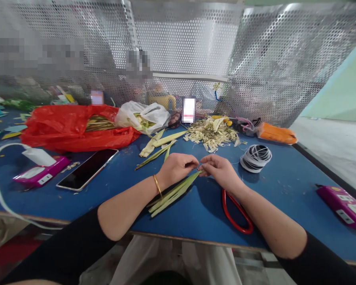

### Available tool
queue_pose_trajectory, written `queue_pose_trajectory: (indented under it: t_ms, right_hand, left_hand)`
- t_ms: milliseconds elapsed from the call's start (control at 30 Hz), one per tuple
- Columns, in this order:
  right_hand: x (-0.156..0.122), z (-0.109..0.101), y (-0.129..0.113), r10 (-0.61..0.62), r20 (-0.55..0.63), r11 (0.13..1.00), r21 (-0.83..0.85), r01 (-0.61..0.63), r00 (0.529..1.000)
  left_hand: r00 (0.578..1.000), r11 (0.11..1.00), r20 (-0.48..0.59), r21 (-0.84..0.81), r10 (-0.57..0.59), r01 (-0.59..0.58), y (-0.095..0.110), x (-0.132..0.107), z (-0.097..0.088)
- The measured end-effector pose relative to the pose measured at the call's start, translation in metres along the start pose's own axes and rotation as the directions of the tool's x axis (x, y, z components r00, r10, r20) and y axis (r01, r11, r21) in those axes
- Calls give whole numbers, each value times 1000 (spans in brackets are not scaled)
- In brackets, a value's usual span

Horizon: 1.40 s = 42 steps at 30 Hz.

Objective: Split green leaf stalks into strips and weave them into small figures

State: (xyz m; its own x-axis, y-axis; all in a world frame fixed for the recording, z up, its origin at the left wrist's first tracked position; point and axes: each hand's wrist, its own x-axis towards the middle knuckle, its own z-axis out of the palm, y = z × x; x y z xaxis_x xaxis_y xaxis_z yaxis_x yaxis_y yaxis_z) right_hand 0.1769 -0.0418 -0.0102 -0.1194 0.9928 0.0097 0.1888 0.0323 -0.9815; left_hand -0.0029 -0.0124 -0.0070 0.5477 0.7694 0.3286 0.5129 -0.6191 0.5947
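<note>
Over the blue table, my left hand (178,168) and my right hand (219,170) meet with fingertips pinched. A bundle of long green leaf strips (176,194), like corn husk, runs from under my left wrist to a narrow tip at my right fingers, which grip it. What my left thumb and forefinger pinch just above that tip is too small to make out. Beneath my right forearm lies a red loop handle (235,215), its other end hidden. A spool of white thread (255,158) stands right of my right hand, with a faint strand near it.
Beyond my hands lie loose husk pieces (156,146) and a shredded husk pile (212,132). A red bag (56,126), white bag (144,114) and phone (87,170) are leftward. Purple power strips (41,172) flank both sides; an orange packet (277,133) lies back right.
</note>
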Motion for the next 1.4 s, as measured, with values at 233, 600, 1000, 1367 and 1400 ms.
queue_pose_trajectory:
  t_ms: [233,600,1000,1367,1400]
  right_hand:
    - [-1,0,-1,-10,15,1000,14,10,1000]
    - [-3,3,-5,116,89,989,81,-123,989]
    - [-2,0,-2,207,104,940,254,-227,973]
    - [-4,5,-4,155,69,956,240,-167,986]
    - [-4,5,-4,160,65,956,237,-172,985]
  left_hand:
    - [983,960,45,209,180,-185,-4,0,1]
    - [951,921,-47,268,306,-284,-1,-5,7]
    - [816,837,-264,360,514,-411,2,-4,11]
    - [938,988,-321,-43,128,-150,8,-3,11]
    - [945,989,-317,-96,78,-114,8,-3,11]
